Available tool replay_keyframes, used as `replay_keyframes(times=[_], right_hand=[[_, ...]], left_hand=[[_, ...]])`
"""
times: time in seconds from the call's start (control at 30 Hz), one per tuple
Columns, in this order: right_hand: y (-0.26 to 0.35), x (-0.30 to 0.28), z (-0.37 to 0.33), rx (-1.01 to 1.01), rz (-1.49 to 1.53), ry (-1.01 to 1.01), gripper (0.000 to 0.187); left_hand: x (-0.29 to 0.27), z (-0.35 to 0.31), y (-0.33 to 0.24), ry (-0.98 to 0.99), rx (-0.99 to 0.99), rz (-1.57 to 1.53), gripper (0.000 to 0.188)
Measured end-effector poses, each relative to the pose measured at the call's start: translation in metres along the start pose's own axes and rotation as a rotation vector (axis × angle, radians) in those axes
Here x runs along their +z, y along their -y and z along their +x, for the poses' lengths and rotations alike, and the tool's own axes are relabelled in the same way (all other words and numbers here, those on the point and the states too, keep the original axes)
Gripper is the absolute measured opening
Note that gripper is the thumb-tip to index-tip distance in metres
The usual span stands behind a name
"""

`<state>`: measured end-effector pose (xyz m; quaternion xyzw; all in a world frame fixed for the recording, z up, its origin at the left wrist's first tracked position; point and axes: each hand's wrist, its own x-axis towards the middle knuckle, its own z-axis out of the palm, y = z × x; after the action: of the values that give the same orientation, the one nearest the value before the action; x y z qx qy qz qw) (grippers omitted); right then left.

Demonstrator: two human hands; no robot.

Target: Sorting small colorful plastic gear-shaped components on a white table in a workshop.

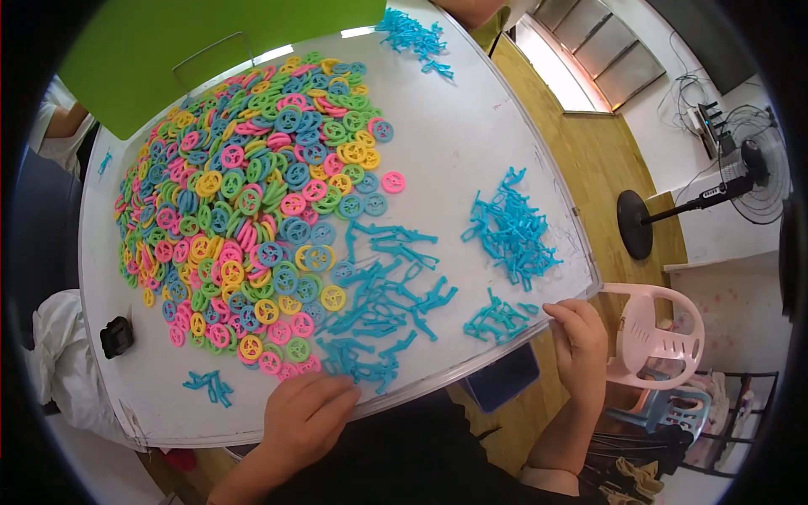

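My left hand (310, 414) is at the table's near edge with its fingers curled together. Its fingertips are beside a loose spread of blue plastic frame-like pieces (370, 303), and what they may hold is hidden. To the right, my right hand (581, 347) is at the edge with thumb and forefinger pinched; I cannot make out anything between them. A small group of blue-green pieces (498, 318) lies just left of it. Left of the spread rises a large heap of small spoked plastic wheels (244, 202) in pink, yellow, green and blue.
More blue pieces form a pile (513, 229) at the right, another pile (412, 35) at the far side and a few (209, 387) at near left. A green panel (219, 42) stands behind the wheels. Beyond the white table (454, 143) are a pink chair (652, 332) and a fan (749, 172).
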<state>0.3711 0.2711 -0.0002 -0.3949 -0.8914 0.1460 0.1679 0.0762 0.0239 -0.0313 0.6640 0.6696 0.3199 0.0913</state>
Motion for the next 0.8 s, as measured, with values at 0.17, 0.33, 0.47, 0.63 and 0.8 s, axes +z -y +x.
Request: replay_keyframes(times=[0.17, 0.33, 0.47, 0.63, 0.8], right_hand=[[-0.011, 0.002, 0.004, 0.030, 0.025, -0.071, 0.019], [0.001, 0.006, 0.007, -0.082, 0.088, 0.036, 0.036], [0.021, 0.019, 0.014, -0.089, 0.085, 0.073, 0.062], [0.032, 0.029, 0.018, -0.191, 0.031, 0.111, 0.063], [0.036, 0.044, 0.024, -0.349, -0.020, 0.062, 0.053]], left_hand=[[-0.001, 0.006, -0.005, -0.025, 0.034, 0.005, 0.033], [0.002, 0.009, -0.006, -0.020, 0.045, 0.001, 0.034], [0.003, 0.005, -0.003, -0.027, 0.044, -0.011, 0.035], [-0.002, 0.005, -0.004, -0.026, 0.044, -0.033, 0.032], [-0.001, -0.002, -0.003, -0.040, 0.043, -0.048, 0.030]])
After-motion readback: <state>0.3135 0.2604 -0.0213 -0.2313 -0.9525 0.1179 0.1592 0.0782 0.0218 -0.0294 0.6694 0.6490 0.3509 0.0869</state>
